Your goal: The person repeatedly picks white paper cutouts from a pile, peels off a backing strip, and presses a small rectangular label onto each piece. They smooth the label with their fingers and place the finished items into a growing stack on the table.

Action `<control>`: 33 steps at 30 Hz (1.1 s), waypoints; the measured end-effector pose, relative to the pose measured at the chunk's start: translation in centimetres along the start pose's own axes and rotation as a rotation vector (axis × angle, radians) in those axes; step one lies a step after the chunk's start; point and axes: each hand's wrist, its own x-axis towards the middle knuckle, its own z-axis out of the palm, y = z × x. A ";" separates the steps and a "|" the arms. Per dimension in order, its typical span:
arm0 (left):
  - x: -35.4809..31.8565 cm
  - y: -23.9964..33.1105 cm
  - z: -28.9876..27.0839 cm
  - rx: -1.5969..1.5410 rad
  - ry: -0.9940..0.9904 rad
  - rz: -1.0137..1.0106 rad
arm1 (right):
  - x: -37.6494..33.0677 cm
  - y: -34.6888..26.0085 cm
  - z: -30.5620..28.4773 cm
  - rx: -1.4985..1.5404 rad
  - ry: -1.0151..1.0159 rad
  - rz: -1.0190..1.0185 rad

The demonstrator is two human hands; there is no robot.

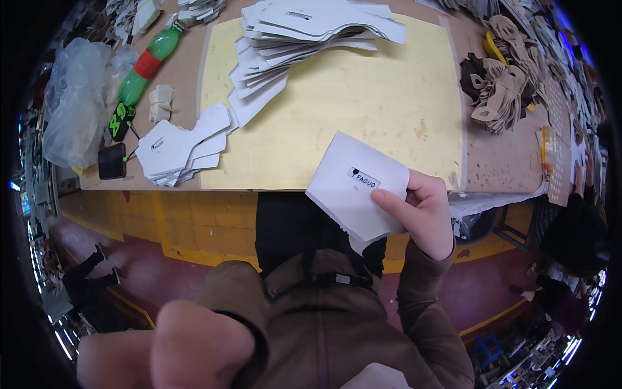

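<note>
R hand [429, 211] is pinching wht piece [353, 185], thumb on top, fingers curling under; piece is hanging over near edge of yel. sheet [376, 104]. L hand [201, 337] is blurring, well nearside of sheet; can't tell grip. Wht stack [311, 32] is covering sheet's far-L part; 2nd pile [181, 152] is overlapping near-L corner; grn bottle [139, 81] is lying L of sheet.

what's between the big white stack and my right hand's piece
Head view: only bare yellow sheet between the big white stack and the flat white piece.
</note>
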 end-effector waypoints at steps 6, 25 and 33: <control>-0.4 -2.1 -0.3 0.115 -0.064 -0.036 | -0.3 0.0 -0.5 -0.020 -0.013 -0.006; -6.7 -13.5 -4.5 0.510 -0.546 -0.592 | 1.8 2.6 -0.3 -0.531 0.292 -1.185; -6.1 -12.6 -3.7 0.358 -0.453 -0.911 | 0.8 2.9 -0.6 -0.642 0.303 -1.210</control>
